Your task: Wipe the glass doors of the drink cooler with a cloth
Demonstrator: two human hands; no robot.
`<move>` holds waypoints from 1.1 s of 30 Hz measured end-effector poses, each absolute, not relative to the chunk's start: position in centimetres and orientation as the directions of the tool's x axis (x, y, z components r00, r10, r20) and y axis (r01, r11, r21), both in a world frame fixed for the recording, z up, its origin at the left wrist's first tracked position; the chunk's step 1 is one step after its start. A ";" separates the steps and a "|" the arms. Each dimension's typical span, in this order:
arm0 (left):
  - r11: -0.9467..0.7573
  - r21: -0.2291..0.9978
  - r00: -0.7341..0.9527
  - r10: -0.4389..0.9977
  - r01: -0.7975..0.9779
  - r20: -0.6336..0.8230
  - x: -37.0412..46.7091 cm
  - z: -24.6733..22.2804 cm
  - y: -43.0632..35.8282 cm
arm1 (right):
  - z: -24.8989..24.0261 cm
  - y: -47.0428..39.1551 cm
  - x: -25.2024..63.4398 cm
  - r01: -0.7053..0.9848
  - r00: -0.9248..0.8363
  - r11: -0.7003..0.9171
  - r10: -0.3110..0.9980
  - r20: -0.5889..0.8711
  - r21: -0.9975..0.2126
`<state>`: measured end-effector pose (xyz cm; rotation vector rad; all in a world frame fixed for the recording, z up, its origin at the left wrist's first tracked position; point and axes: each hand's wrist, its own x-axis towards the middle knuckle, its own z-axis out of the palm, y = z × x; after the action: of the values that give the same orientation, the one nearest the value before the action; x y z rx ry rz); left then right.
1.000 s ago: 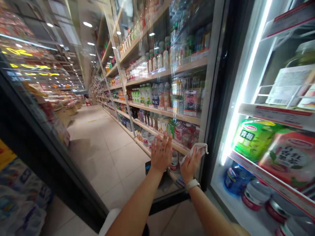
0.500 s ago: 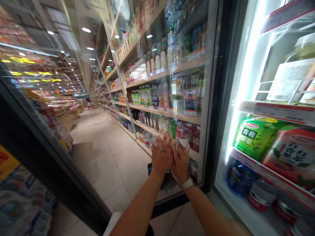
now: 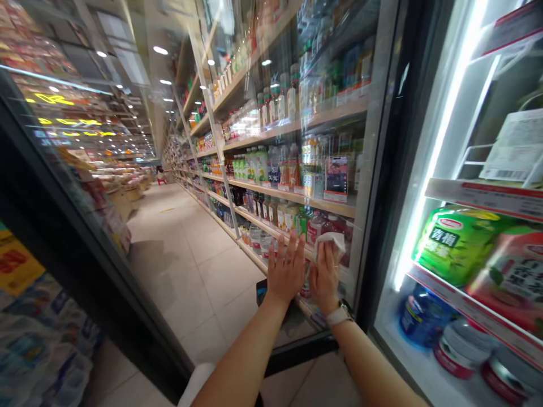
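My left hand (image 3: 287, 270) lies flat with fingers spread on the clear glass door (image 3: 203, 305) of a drinks fridge. Beside it, my right hand (image 3: 326, 277) presses a crumpled white cloth (image 3: 333, 242) against the same pane. The cloth sticks out above and to the right of the fingertips; the palm side is hidden. A small gap separates the two hands. The right wrist wears a watch (image 3: 339, 314) with a pale band.
The door's black frame (image 3: 377, 226) runs around the glass. To the right, a lit fridge holds green drink packs (image 3: 453, 243), red packs (image 3: 515, 271) and jars (image 3: 462, 345). Bottle shelves (image 3: 292, 192) and an aisle floor (image 3: 178, 237) show in the glass. Wrapped packs (image 3: 38, 345) stand lower left.
My right hand has slid the cloth to the right, away from my left hand, which stays flat on the glass. The view has shifted slightly.
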<state>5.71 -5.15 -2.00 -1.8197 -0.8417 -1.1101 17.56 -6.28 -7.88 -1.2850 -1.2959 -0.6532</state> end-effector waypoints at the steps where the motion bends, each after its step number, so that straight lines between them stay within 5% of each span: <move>1: -0.435 -0.302 0.387 0.121 0.848 0.914 5.7 -2.0 -5.2 | -8.6 -6.3 17.6 0.931 0.176 0.256 0.305 0.936 -0.258; 5: -0.433 -0.308 0.389 0.110 0.847 0.915 5.7 -1.7 -5.4 | -10.0 -6.3 20.0 0.956 -0.024 0.286 0.308 0.951 -0.069; 12: -0.427 -0.309 0.384 0.102 0.850 0.918 5.8 -2.0 -5.3 | -9.7 -6.3 19.8 0.938 0.198 0.222 0.289 0.937 -0.267; 20: -0.433 -0.315 0.385 0.082 0.844 0.919 5.6 -1.8 -5.4 | -11.0 -5.8 16.9 0.943 0.001 0.322 0.239 0.971 -0.080; 27: -0.413 -0.321 0.392 0.096 0.852 0.915 5.7 -2.0 -5.4 | -7.0 -6.2 21.9 0.847 0.444 0.246 0.158 0.882 -0.471; 30: -0.417 -0.317 0.387 0.094 0.852 0.917 5.7 -2.0 -5.4 | -7.5 -6.5 20.5 0.851 0.420 0.257 0.194 0.887 -0.459; 33: -0.419 -0.317 0.386 0.089 0.851 0.918 5.6 -2.0 -5.3 | -9.5 -6.5 17.7 0.906 0.209 0.304 0.285 0.936 -0.295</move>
<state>5.57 -5.27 -1.97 -1.7849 -0.8220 -1.1143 17.74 -6.53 -9.53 -1.2279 -1.3305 -0.6337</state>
